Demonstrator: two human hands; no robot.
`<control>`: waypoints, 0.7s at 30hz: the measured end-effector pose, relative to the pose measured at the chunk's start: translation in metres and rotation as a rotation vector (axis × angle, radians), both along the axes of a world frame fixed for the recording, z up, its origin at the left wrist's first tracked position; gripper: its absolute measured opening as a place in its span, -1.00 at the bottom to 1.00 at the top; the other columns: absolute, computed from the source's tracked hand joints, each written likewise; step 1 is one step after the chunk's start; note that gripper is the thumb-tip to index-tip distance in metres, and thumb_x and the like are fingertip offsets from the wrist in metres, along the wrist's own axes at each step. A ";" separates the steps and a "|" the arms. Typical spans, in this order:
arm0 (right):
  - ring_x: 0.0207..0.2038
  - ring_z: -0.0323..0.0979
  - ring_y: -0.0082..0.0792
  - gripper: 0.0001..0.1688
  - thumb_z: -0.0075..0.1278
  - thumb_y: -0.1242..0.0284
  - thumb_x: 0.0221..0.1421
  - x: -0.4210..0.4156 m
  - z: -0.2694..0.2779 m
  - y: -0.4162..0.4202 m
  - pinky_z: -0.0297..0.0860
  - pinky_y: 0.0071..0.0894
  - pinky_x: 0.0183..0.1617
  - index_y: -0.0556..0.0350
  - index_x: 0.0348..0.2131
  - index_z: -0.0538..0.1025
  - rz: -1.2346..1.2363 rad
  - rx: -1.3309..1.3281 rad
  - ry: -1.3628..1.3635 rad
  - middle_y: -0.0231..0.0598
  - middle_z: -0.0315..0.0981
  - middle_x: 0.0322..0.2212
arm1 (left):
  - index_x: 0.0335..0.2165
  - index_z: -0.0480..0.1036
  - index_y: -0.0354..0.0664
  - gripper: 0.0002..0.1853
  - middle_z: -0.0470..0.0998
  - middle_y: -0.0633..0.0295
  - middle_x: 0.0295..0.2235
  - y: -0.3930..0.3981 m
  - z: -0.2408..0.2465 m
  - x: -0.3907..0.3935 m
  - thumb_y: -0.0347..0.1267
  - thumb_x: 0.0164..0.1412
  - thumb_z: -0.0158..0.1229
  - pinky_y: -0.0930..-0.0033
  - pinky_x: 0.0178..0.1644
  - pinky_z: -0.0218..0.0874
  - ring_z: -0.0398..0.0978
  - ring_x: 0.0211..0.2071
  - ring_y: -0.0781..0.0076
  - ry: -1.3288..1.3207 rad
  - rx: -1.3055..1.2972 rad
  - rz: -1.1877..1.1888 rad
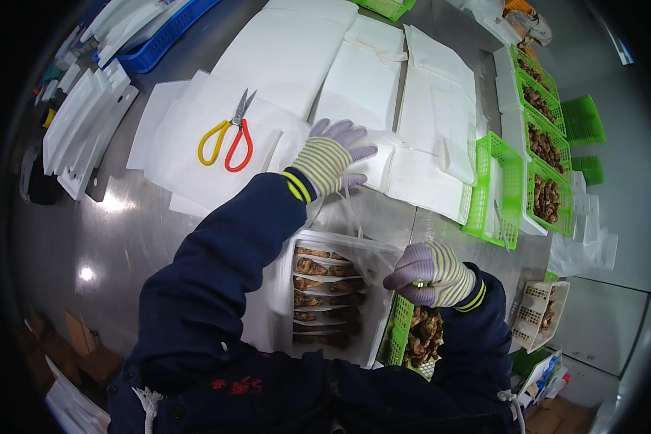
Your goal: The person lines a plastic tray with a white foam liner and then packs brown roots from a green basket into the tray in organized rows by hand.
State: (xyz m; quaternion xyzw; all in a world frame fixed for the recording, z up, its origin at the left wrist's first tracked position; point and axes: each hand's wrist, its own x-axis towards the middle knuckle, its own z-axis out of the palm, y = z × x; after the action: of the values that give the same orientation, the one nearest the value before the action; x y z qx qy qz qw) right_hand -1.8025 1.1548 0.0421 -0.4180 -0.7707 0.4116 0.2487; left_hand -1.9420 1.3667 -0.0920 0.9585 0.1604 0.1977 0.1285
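Both hands wear striped knit gloves. My left hand (333, 157) lies over the white sheets (366, 81), palm down with fingers spread. A thin clear plastic film (352, 209) runs from beneath its thumb toward a white foam box (285, 293). The film's far end reaches my right hand (434, 274), whose thumb and fingertips are pinched together on it at the box's right corner. Inside the box lie rows of brown knobbly pieces (310, 266), parted by white sheets. Under my right hand is a green basket (400, 331) of similar brown pieces (426, 336), partly hidden by the forearm.
Scissors (237, 122) with yellow and red handles lie on sheets at left. Foam lids (84, 125) and a blue crate (168, 38) stand farther left. At right are a green basket (480, 217), several filled baskets (545, 146) and a white basket (534, 320) on the metal table (195, 255).
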 end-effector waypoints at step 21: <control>0.02 0.33 -0.03 -0.25 0.18 0.34 -0.13 0.110 -0.138 0.124 0.29 -0.19 0.11 -0.01 0.09 0.30 -0.682 0.022 -0.640 0.03 0.36 -0.03 | -0.03 0.40 -0.04 -0.58 0.39 0.08 0.01 0.029 -0.031 -0.023 -0.18 0.14 0.07 0.16 0.15 0.11 0.31 0.05 0.14 0.262 -0.252 -0.102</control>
State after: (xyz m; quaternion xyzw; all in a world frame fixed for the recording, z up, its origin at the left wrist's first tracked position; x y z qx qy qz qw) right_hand -1.6927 1.2785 -0.0961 -0.7507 -0.6317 0.1485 0.1240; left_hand -1.9650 1.3955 -0.1231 0.9592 0.1505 0.0428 0.2355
